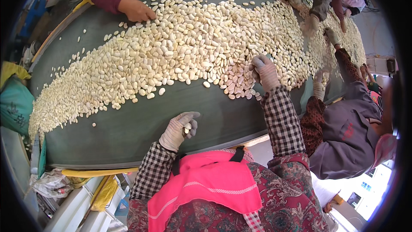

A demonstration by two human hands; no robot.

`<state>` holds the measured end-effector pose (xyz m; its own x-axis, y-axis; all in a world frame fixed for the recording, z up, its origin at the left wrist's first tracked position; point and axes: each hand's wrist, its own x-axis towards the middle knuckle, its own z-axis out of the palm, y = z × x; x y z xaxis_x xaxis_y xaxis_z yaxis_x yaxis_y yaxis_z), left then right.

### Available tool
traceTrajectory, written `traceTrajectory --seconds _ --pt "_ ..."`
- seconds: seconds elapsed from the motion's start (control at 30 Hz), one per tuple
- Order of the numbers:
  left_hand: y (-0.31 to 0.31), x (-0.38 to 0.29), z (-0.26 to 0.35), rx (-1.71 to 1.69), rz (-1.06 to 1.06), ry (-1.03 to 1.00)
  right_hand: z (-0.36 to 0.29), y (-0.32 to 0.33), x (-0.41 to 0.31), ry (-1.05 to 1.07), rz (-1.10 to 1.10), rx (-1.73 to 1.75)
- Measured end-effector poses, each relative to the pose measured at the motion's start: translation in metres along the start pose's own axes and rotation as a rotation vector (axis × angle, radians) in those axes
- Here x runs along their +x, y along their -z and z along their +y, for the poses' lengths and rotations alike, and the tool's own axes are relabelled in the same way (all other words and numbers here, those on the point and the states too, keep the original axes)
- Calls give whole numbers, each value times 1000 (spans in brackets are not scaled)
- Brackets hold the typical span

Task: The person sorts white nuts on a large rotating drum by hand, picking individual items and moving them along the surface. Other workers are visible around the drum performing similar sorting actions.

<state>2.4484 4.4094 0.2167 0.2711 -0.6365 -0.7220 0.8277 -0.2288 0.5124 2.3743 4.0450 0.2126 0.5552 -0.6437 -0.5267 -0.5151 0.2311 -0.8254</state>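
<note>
A long bank of pale, flat beans (193, 38) covers the middle of a dark green belt (122, 135). Gloved, my left hand (178, 130) hovers over the bare near side of the belt, with its fingers curled around a few white beans (187, 128). My right hand (265, 71), also gloved, is at the near edge of the bank, its fingertips pinched together over the beans. Whether a bean sits between those fingertips is hidden. Just left of it lies a patch of pinkish beans (236, 82).
Across the belt, a bare hand (136, 9) of another person touches the beans. Several gloved hands (311, 24) work at the right, and a person in a grey apron (347, 132) stands close on my right. At the belt's left end is a green sack (16, 104).
</note>
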Motion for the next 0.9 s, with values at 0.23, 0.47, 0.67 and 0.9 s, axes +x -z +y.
traceTrajectory --seconds 0.23,0.47,0.67,0.9 --pt "15 -7 0 2 -45 11 35 -63 -21 357 199 -988" --pt "43 -26 4 14 13 -54 35 -96 -66 117 -241 -157" --pt "65 -37 2 -71 36 -86 63 -68 -24 240 373 -526" --pt "77 -42 1 -68 -21 -73 23 -88 -21 419 360 -699"
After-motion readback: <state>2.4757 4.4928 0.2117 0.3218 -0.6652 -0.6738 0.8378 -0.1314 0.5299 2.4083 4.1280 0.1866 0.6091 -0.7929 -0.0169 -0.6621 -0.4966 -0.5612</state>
